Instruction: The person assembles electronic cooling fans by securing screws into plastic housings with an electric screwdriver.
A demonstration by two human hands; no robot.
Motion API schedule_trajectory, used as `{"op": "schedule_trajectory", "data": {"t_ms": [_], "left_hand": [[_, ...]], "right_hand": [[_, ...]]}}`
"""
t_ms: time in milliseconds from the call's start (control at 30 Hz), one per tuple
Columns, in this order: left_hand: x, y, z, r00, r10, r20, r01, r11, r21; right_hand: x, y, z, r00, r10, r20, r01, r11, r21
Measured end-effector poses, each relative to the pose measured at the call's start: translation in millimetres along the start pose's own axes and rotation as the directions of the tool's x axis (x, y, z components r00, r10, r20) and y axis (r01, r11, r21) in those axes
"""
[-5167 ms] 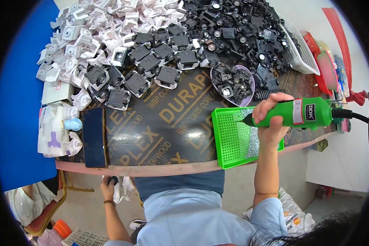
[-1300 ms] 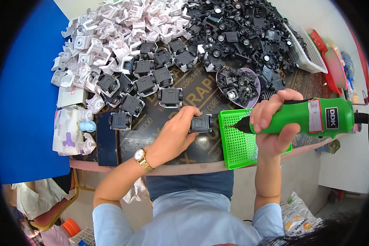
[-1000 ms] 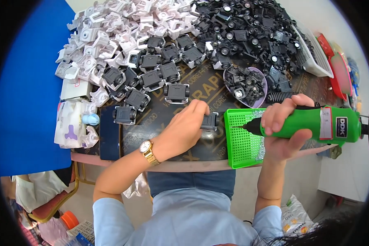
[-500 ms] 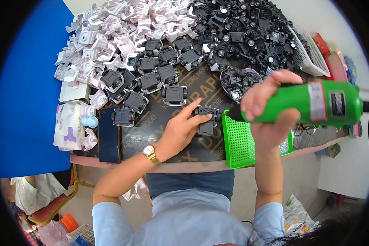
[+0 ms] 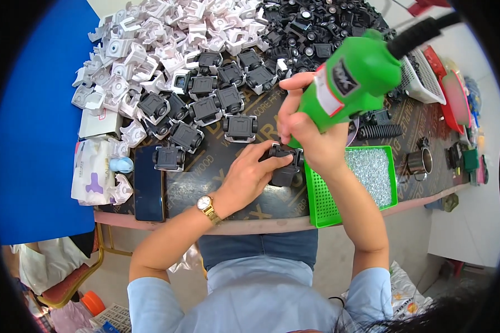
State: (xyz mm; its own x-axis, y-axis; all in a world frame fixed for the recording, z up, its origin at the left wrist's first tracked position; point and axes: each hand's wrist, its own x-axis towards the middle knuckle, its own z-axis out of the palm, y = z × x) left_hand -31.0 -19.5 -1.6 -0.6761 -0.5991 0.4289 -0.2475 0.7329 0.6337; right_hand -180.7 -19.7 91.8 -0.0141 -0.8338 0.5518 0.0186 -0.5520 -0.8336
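My right hand (image 5: 319, 139) is wrapped round a green electric screwdriver (image 5: 364, 64), held steeply tilted. Its nose points down at a black plastic housing (image 5: 285, 175) with light edges; the tip itself is hidden by my hand. Thumb and fingers of my left hand (image 5: 247, 173) grip that housing against the table. Just right of it, under my right forearm, sits a green perforated tray (image 5: 320, 200) with many small shiny screws (image 5: 372, 172). Several similar black housings in white frames, such as this one (image 5: 240, 128), stand farther off to the left.
White plastic parts (image 5: 172, 33) are heaped at the back left, black parts (image 5: 294, 28) at the back right. A phone (image 5: 149, 186) and a tissue pack (image 5: 94, 172) lie left. A metal cup (image 5: 419, 161) and a white basket (image 5: 425, 80) stand right. The screwdriver's black cable (image 5: 422, 34) runs to the upper right.
My right hand has swung the screwdriver from nearly level to steeply tilted, its nose now over the housing. My left hand keeps its hold, the housing shifted slightly right.
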Motion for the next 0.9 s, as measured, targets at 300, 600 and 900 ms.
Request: {"op": "schedule_trajectory", "data": {"t_ms": [300,600,900], "left_hand": [[2.1,-0.3,0.4,0.998,0.056,0.004,-0.057,0.996,0.062],[1.2,-0.1,1.2,0.999,0.046,0.002,-0.046,0.997,0.061],[4.1,4.3,4.8,0.997,0.077,0.026,-0.08,0.985,0.154]], "right_hand": [[-1.5,3.8,9.0,0.987,0.159,-0.028,-0.159,0.987,-0.032],[-6.8,2.8,14.9,0.976,0.188,-0.114,-0.197,0.978,-0.071],[-4.7,-8.5,3.1,0.954,0.116,-0.275,-0.11,0.993,0.04]]}}
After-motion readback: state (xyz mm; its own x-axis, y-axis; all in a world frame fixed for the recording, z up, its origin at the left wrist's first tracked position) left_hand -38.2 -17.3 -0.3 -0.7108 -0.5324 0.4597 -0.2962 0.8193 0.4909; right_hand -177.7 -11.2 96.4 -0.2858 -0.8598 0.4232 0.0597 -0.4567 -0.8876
